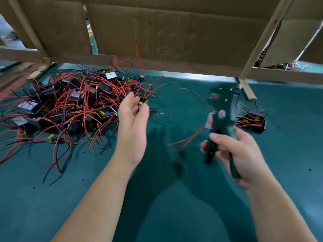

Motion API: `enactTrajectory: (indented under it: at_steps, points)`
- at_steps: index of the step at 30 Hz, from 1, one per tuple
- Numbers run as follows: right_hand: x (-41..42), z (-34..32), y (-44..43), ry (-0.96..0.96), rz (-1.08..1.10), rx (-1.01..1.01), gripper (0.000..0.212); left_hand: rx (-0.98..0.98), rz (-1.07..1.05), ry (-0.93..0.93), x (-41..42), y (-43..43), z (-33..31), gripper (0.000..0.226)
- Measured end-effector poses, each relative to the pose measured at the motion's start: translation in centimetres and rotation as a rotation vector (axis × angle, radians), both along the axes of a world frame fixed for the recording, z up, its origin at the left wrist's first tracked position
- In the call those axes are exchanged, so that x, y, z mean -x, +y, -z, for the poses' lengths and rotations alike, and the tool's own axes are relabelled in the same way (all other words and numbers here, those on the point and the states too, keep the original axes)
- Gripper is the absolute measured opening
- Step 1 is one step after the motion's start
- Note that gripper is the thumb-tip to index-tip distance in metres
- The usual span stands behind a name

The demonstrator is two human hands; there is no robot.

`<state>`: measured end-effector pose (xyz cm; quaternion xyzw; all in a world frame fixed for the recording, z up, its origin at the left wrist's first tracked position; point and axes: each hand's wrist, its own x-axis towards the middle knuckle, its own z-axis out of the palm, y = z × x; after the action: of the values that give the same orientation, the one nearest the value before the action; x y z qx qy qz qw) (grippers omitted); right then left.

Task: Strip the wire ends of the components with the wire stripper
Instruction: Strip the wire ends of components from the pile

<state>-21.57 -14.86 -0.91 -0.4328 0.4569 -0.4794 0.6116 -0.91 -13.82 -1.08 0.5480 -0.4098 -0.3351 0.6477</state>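
Over the green table (288, 154), the right hand (232, 154) grips the wire stripper (222, 109) upright at right, while the left hand (132, 126) curls beside a component (143, 102) at the right edge of the pile (70, 102), contact blurred.

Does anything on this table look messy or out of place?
Mostly the heap of components on the left of the mat: they lie jumbled, with red wires tangled and sticking out every way. A few components sit apart on the right. Small dark specks dot the mat, perhaps insulation bits. Nothing looks broken.
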Motion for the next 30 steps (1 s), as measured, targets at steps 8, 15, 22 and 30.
enactTrajectory:
  at_steps: [8,15,22,30]
  points:
    - [1.8,0.5,-1.1,0.061,0.152,0.064,0.012,-0.271,-0.324,-0.933,-2.2,-0.3,2.4,0.061]
    - [-0.4,0.4,-0.8,-0.346,-0.088,-0.19,0.043,-0.39,-0.467,-1.085,-4.4,-0.6,2.4,0.025]
    - [-1.5,1.1,-1.0,-0.431,-0.087,-0.226,0.04,-0.468,-0.433,-1.102,-4.4,-1.1,2.7,0.04]
    - [-0.4,1.9,-0.7,-0.133,0.132,-0.06,0.018,-0.412,-0.495,-1.025,-3.7,-1.3,3.0,0.021]
